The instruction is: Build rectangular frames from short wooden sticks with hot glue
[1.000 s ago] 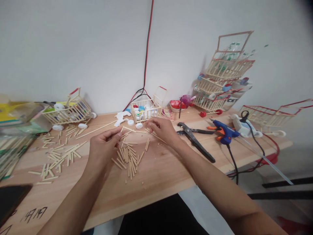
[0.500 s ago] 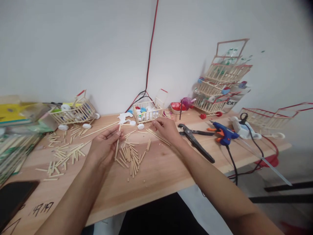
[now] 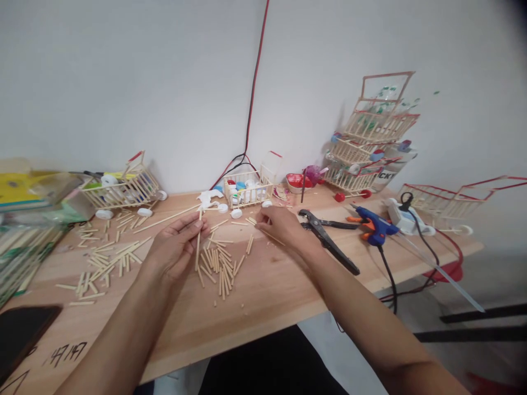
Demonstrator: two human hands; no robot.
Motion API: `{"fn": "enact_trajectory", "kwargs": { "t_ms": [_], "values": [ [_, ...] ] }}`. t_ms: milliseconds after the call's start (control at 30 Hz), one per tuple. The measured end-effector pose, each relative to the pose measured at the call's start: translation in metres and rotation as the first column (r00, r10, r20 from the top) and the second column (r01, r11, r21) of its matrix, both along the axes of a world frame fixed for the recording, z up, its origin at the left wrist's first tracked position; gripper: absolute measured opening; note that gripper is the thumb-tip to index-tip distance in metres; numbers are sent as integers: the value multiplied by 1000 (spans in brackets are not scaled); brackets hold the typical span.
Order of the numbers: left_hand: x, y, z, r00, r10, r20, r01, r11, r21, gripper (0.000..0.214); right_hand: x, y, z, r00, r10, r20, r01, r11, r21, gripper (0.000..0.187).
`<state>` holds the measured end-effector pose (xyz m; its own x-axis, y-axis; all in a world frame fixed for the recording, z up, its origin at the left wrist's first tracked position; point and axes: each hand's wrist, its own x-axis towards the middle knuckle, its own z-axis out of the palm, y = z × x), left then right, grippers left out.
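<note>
My left hand (image 3: 175, 247) pinches a thin wooden stick (image 3: 198, 241) that runs from my fingertips down toward me. Right beside it lies a pile of short cut sticks (image 3: 218, 266) on the wooden table (image 3: 263, 296). My right hand (image 3: 282, 226) rests on the table to the right of the pile, its fingers curled onto the long sticks (image 3: 269, 235) lying there. Just behind both hands stands a small stick-built cart (image 3: 247, 189) filled with bottle caps.
Black pliers (image 3: 327, 236) and a blue glue gun (image 3: 373, 226) lie right of my right hand. Stacked stick carts (image 3: 370, 145) stand at the back right, another cart (image 3: 121, 189) at the back left. More cut sticks (image 3: 107, 260) are scattered left; a dark phone (image 3: 20, 337) lies near left.
My left hand turned its stick from lying across to pointing toward me. My right hand let go of that stick and dropped onto the long sticks on the table.
</note>
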<state>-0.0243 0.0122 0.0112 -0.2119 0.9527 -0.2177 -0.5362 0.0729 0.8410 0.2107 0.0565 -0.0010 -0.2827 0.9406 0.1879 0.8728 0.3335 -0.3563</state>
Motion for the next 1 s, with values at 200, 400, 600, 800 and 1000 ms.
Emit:
{"fn": "enact_trajectory", "kwargs": {
  "t_ms": [200, 400, 600, 800, 1000],
  "values": [
    [-2, 1, -5, 999, -32, -3, 32, 1000, 0, 23, -18, -15, 12, 954, -31, 297, 42, 999, -32, 11],
    [-3, 3, -10, 998, -55, 29, 54, 998, 17, 24, -25, -18, 11, 955, -68, 289, 88, 995, -56, 19],
    [-3, 3, -9, 995, -67, 79, 65, 997, 29, 25, -17, -13, 6, 997, -66, 46, 69, 996, -57, 17],
    [1, 1, -5, 985, -69, 156, 63, 997, 43, 28, -20, -2, -6, 822, 76, -564, -185, 973, -138, 17],
    [5, 0, -5, 980, -88, 176, 85, 996, 25, 28, -39, -14, -5, 647, 41, -761, -367, 892, -264, 17]
  ]
}}
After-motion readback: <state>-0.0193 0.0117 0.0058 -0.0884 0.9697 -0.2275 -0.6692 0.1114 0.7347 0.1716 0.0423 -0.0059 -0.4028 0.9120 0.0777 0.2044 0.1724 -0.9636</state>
